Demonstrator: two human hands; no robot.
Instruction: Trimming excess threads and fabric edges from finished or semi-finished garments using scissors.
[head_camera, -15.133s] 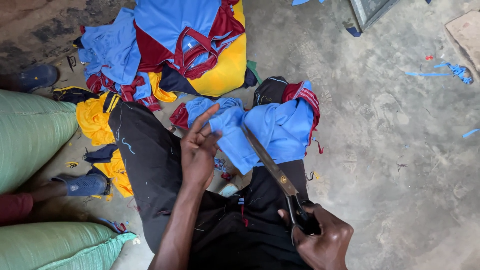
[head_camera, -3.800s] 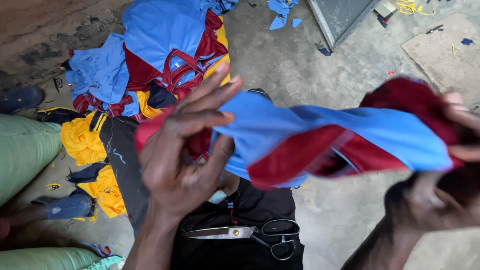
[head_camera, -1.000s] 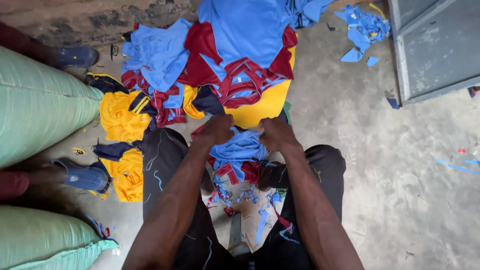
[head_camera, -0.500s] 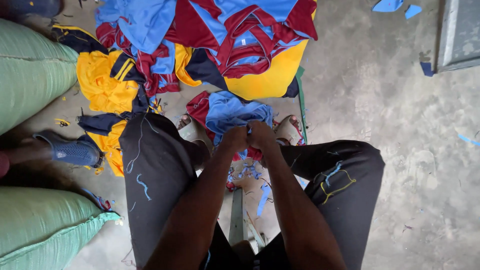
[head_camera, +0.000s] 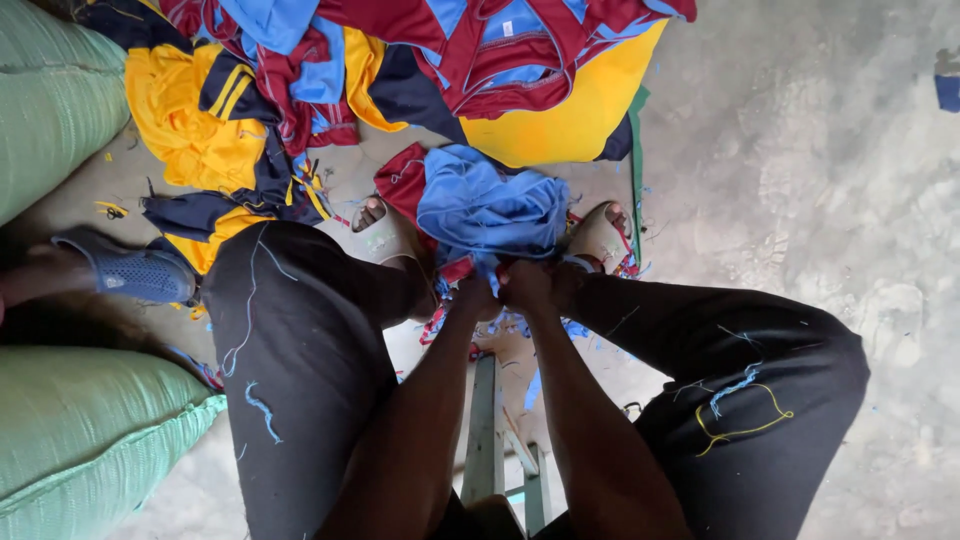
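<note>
At the far left we see two green sacks (head_camera: 60, 100) lying on the concrete floor (head_camera: 850, 200), with someone else's foot in a blue clog (head_camera: 130, 272) between them. Next comes the heap of yellow, navy, maroon and blue garments (head_camera: 400, 70), spread across the top of the view. We sit with our black trousers (head_camera: 300, 370) parted, threads clinging to them, and our sandalled feet (head_camera: 385, 225) planted on either side of a crumpled blue and maroon garment (head_camera: 490, 210) that lies on the floor between them, just below the heap. Our left hand (head_camera: 478, 295) and right hand (head_camera: 530, 285) are pressed together, both clenched on the near edge of that garment. We judge the step in hand to be gathering or setting down this one piece; the next move would call for a firm hold on the bunched cloth so it does not fall open. Below our wrists a green wooden stool frame (head_camera: 485, 420) shows between our legs. To the right the floor is bare grey concrete, stained and strewn with blue scraps (head_camera: 948, 92); the setting looks like a rough workshop floor.
</note>
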